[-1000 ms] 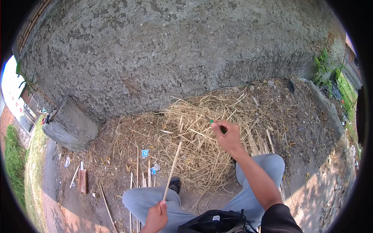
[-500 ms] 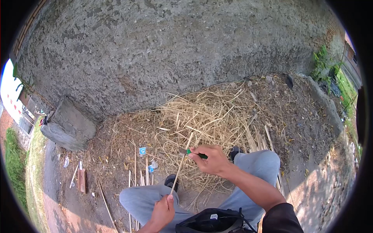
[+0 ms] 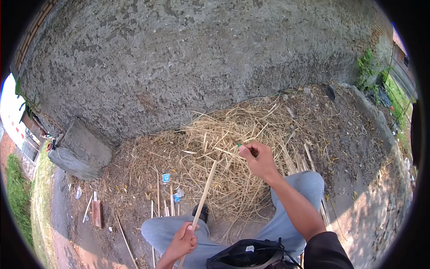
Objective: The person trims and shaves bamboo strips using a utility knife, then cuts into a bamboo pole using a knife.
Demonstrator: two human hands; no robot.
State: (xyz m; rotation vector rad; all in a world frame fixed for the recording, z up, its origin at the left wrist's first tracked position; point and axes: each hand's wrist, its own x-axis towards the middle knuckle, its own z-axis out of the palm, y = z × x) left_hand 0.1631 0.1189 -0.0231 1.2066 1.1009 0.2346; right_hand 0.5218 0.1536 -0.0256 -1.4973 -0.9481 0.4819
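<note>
My left hand (image 3: 182, 240) is closed around the lower part of a pale bamboo strip (image 3: 205, 190), which slants up and away from me over my bent knee. In my right hand (image 3: 260, 160), closed too, is a small knife (image 3: 239, 145) with a green handle; most of the handle is hidden by the fingers and the blade is hard to make out. The knife is apart from the strip, up and to its right. Beneath both lies a heap of thin bamboo shavings (image 3: 237, 179).
A rough grey wall (image 3: 215, 58) rises behind the heap. To the left a concrete block (image 3: 83, 150) leans by the wall, with a reddish wood piece (image 3: 96, 213) nearer me. A blue packet (image 3: 166, 178) lies on the ground. A black bag (image 3: 248, 255) sits at my lap.
My right hand has moved up and right with the knife, away from the strip it was against. The strip's far end is lower and my left hand has shifted slightly down.
</note>
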